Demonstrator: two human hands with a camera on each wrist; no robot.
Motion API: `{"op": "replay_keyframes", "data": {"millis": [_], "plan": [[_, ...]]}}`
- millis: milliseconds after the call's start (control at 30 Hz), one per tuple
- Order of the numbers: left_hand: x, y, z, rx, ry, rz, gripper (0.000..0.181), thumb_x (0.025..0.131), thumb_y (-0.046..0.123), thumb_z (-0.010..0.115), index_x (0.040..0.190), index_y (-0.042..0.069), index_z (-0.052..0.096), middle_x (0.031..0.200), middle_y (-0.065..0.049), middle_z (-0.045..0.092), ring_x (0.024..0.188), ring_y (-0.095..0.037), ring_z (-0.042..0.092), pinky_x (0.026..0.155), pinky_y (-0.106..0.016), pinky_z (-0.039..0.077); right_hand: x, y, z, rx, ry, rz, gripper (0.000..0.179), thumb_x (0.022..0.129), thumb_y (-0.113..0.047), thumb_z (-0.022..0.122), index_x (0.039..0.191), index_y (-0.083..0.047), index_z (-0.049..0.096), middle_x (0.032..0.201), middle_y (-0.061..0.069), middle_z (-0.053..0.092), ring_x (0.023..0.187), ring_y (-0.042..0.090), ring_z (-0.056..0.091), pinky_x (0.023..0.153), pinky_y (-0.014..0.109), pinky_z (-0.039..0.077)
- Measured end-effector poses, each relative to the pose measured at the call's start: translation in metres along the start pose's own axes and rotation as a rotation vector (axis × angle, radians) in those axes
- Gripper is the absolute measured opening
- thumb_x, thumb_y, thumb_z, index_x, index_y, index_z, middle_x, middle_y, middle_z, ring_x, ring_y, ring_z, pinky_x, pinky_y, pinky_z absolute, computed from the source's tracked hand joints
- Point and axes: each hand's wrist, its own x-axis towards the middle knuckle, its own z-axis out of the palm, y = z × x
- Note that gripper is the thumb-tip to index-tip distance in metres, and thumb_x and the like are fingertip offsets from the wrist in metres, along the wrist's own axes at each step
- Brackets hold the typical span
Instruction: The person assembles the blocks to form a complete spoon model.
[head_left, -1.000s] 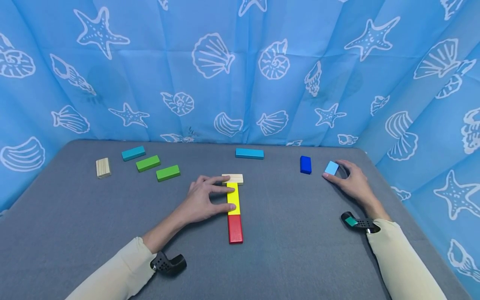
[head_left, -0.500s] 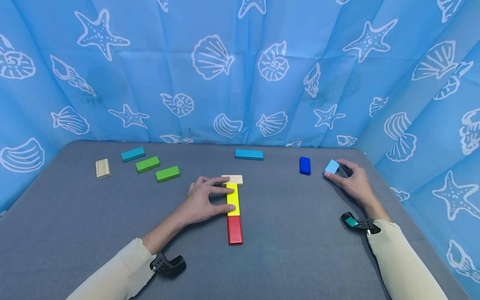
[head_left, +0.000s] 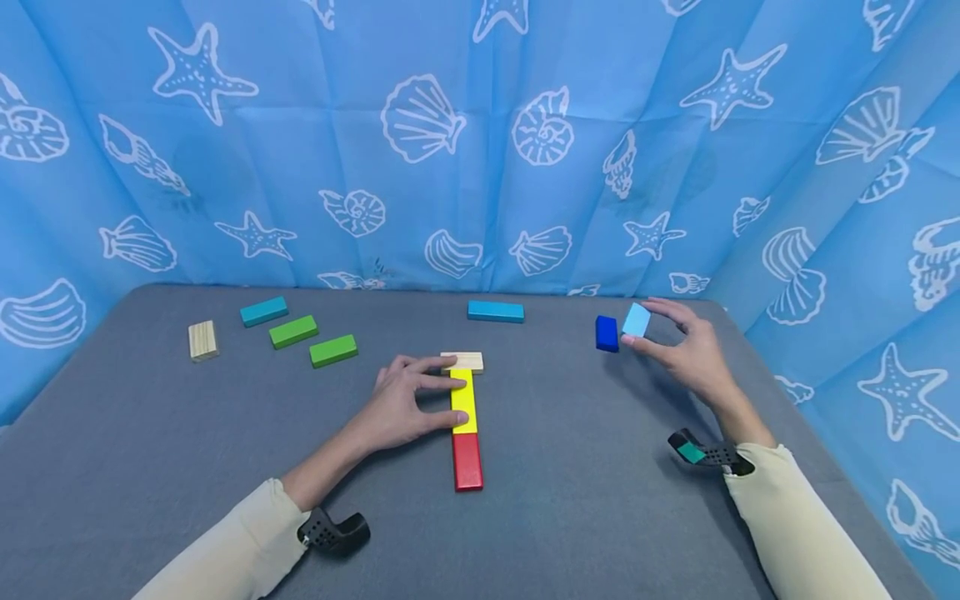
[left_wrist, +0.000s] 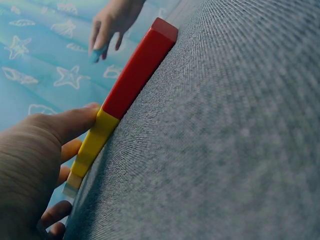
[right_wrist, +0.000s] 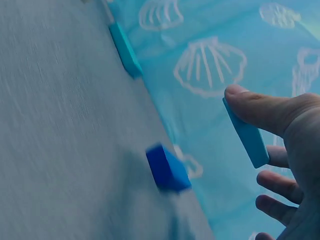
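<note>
In the head view a row of blocks lies mid-table: a pale wooden block (head_left: 469, 361) crosswise at the far end, a yellow block (head_left: 463, 402), then a red block (head_left: 468, 462) nearest me. My left hand (head_left: 397, 404) rests extended fingertips on the wooden and yellow blocks. Its thumb touches the yellow one close to the red joint, also seen in the left wrist view. My right hand (head_left: 693, 354) pinches a light blue block (head_left: 636, 320) between thumb and fingers, held above the cloth. A dark blue block (head_left: 607, 333) lies just left of it.
A turquoise block (head_left: 496, 312) lies near the back edge. Back left are another turquoise block (head_left: 264, 312), two green blocks (head_left: 293, 332) and a wooden block (head_left: 202, 341). A blue shell-patterned curtain (head_left: 420, 167) hangs behind the grey cloth-covered table (head_left: 570, 517).
My right hand has lifted the light blue block off the table and carried it left, toward the dark blue block. The left hand has stayed on the row.
</note>
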Motion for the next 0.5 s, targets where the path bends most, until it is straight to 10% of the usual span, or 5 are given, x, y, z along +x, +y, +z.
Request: {"op": "replay_keyframes", "data": {"millis": [500], "plan": [[0.001,-0.001,0.001,0.007,0.006,0.005,0.048,0.081,0.047,0.084,0.123,0.027,0.076,0.149,0.007,0.053,0.127,-0.027,0.039,0.094,-0.053,0.029,-0.019,-0.056,0.026,0.067,-0.13,-0.198,0.061,0.083,-0.014,0.085,0.139,-0.009,0.062,0.149,0.01,0.05,0.138,0.036,0.04,0.1,0.064,0.034]]}}
